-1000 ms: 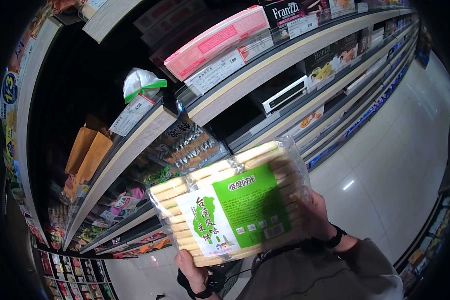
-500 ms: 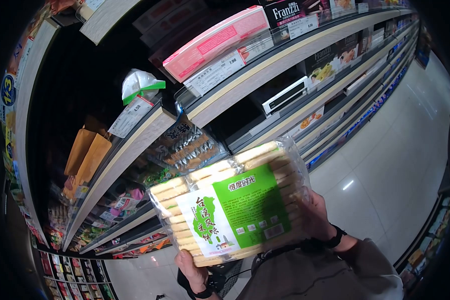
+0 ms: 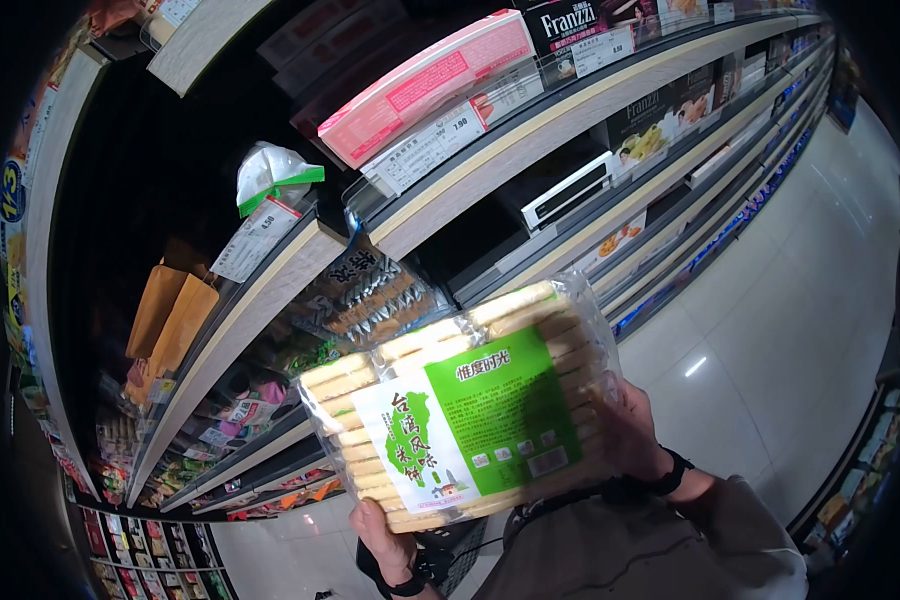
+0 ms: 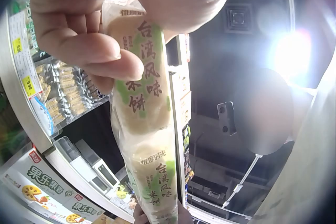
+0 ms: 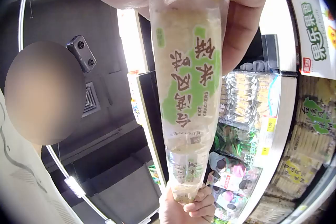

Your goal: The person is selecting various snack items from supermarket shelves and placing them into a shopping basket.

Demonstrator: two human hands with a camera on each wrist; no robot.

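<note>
A clear pack of rice crackers [image 3: 465, 405] with a green and white label is held up in front of the store shelves. My left hand [image 3: 385, 535] grips its lower left end, fingers curled round the edge [image 4: 100, 50]. My right hand [image 3: 630, 425] holds the right end from behind, its thumb on the pack's side [image 5: 239, 24]. The pack [image 4: 144, 129] shows edge-on in the left wrist view, and again as a pack [image 5: 186, 92] in the right wrist view.
Stocked shelves [image 3: 530, 130] run diagonally across the view, carrying a pink box [image 3: 425, 80], brown paper bags [image 3: 170, 310], similar cracker packs [image 3: 370, 290] and price tags. A pale tiled aisle floor [image 3: 800, 300] lies to the right. A basket [image 3: 450, 550] sits below the pack.
The view has shifted slightly; the pack and both hands stay as they were.
</note>
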